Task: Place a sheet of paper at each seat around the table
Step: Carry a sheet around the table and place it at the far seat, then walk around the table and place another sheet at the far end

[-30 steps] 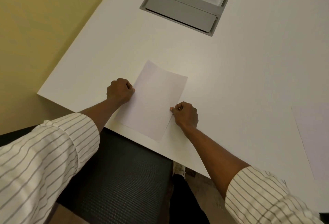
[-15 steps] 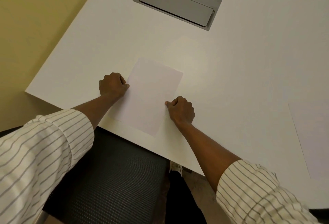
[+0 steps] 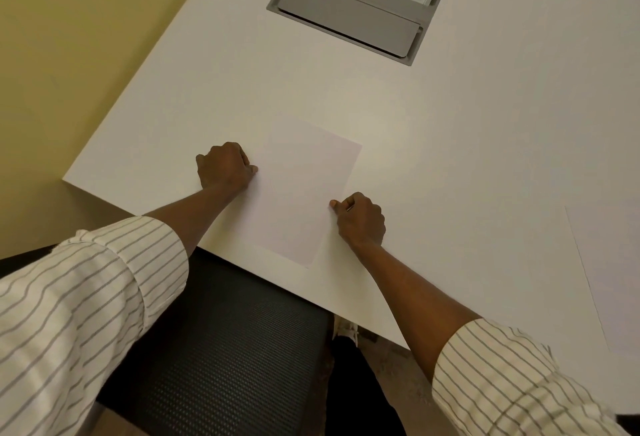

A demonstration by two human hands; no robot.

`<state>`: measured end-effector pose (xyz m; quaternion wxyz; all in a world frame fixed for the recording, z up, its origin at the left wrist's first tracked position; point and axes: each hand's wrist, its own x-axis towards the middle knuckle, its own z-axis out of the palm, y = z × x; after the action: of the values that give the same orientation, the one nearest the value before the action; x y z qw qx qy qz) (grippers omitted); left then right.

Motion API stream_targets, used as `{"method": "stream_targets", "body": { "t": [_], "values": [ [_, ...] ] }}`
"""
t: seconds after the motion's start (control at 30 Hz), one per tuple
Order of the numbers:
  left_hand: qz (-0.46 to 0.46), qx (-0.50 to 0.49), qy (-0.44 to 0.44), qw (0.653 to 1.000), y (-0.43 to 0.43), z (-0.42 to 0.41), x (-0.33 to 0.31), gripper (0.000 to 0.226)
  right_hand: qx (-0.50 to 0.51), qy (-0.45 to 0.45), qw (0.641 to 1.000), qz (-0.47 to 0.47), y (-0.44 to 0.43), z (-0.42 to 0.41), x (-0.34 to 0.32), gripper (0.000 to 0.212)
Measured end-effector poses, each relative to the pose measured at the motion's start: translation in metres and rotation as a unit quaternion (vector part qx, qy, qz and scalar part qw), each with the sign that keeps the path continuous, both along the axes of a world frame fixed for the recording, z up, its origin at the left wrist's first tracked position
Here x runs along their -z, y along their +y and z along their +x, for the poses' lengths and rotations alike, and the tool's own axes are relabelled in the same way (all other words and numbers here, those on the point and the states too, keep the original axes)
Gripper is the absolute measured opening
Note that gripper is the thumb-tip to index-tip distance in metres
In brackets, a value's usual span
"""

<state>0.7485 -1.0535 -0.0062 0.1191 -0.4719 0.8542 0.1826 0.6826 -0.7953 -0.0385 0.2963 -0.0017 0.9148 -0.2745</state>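
Observation:
A white sheet of paper (image 3: 298,189) lies flat on the white table (image 3: 450,144), close to its near edge above a chair. My left hand (image 3: 223,167) is curled and pinches the sheet's left edge. On the opposite side, my right hand (image 3: 360,219) is curled on the right edge with the thumb on the paper. A second sheet (image 3: 609,273) lies flat at the far right, cut off by the frame.
A grey cable hatch (image 3: 356,6) is set into the tabletop further in. A dark mesh chair back (image 3: 225,349) stands against the near edge below the sheet. The table's corner (image 3: 65,179) is at the left, with yellow floor beyond.
The sheet's far edge, lifted a second ago, has settled flat on the table. Both hands stay on its side edges.

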Motion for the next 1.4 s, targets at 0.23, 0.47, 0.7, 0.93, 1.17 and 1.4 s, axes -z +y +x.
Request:
{"method": "stream_targets", "body": {
  "t": [0.23, 0.47, 0.7, 0.93, 1.17, 1.4],
  "values": [
    [0.078, 0.017, -0.07, 0.994, 0.026, -0.005, -0.034, 0.057, 0.002, -0.053, 0.998, -0.038, 0.028, 0.012, -0.02, 0.026],
    [0.174, 0.051, -0.026, 0.983, 0.088, -0.01, -0.077, 0.045, -0.041, -0.029, 0.997, -0.066, 0.078, 0.025, -0.06, 0.021],
    [0.186, 0.111, -0.019, 0.976, 0.162, -0.003, -0.11, 0.037, -0.04, 0.018, 0.998, -0.048, 0.135, 0.021, -0.094, 0.017],
    [0.216, 0.161, 0.002, 0.963, 0.228, 0.025, -0.131, 0.036, -0.024, 0.039, 0.998, -0.034, 0.191, 0.027, -0.124, 0.016],
    [0.15, 0.3, -0.003, 0.942, 0.293, 0.074, -0.138, 0.033, -0.035, 0.059, 0.997, -0.021, 0.241, 0.084, -0.152, 0.017],
    [0.163, 0.436, -0.009, 0.885, 0.354, 0.134, -0.131, 0.032, 0.021, 0.045, 0.999, -0.021, 0.294, 0.18, -0.15, 0.013]
  ]
}}
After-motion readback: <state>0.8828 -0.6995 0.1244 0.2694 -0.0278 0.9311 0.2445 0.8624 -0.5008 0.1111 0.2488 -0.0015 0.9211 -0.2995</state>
